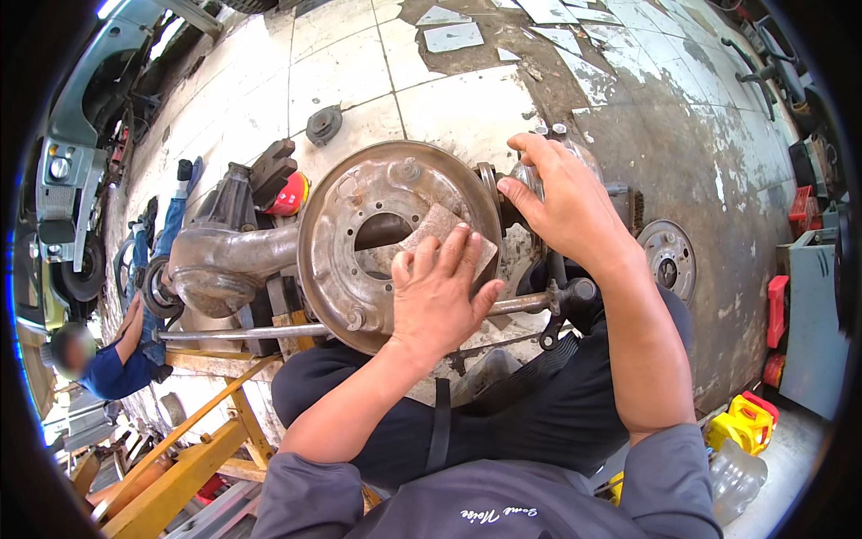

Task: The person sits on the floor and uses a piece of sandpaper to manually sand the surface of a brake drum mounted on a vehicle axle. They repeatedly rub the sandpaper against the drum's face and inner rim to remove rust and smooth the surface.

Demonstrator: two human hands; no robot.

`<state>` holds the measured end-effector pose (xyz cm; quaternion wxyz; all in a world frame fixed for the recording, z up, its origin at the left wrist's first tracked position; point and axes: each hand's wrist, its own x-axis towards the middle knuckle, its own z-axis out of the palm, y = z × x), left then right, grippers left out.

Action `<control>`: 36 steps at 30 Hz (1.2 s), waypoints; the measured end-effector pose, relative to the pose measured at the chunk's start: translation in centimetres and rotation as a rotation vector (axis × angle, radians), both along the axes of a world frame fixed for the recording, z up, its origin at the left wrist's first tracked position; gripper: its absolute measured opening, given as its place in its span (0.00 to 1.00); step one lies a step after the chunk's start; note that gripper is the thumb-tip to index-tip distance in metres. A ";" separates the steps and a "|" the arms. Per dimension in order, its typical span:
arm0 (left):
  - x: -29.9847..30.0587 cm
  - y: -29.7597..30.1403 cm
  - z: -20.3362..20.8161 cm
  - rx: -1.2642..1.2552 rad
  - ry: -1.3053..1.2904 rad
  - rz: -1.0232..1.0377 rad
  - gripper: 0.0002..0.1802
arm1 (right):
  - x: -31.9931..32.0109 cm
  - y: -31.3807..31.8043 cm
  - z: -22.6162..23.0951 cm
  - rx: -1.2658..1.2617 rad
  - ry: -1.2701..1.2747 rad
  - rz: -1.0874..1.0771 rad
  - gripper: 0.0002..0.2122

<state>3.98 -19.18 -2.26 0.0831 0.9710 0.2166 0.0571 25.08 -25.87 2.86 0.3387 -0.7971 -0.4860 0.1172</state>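
Your left hand (442, 295) lies nearly flat with fingers apart, on top of a brown, rough-looking sheet (439, 224) against the right half of the round metal plate (334, 235); the sheet's upper edge slants down rightward. Your right hand (576, 208), farther off, arches wide-thumbed beyond the plate; whether it touches the metal parts (526, 173) there is hard to tell.

Looks like a workshop for fixing cars or trucks. Can tell from the fat metal axle (256, 247), the big round metal plate (337, 211) at its end and a smaller metal disc (664, 241) on the floor (718, 180). Has part of a vehicle (90, 99) at the left, a yellow frame (189, 474), a gray-blue cabinet (815, 314) at the right, and broken, dirty white tiles (453, 37) underfoot.
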 end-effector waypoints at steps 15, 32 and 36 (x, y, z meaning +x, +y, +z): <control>-0.1 1.3 -0.3 0.121 0.017 0.014 0.37 | 0.1 0.5 0.2 -0.001 0.011 0.016 0.20; -0.4 4.0 0.2 -0.059 0.031 0.031 0.36 | -0.3 0.6 -0.1 -0.010 0.010 0.024 0.20; 0.1 4.3 -0.4 0.009 0.003 0.047 0.37 | -0.4 0.8 -0.2 0.017 -0.003 0.044 0.20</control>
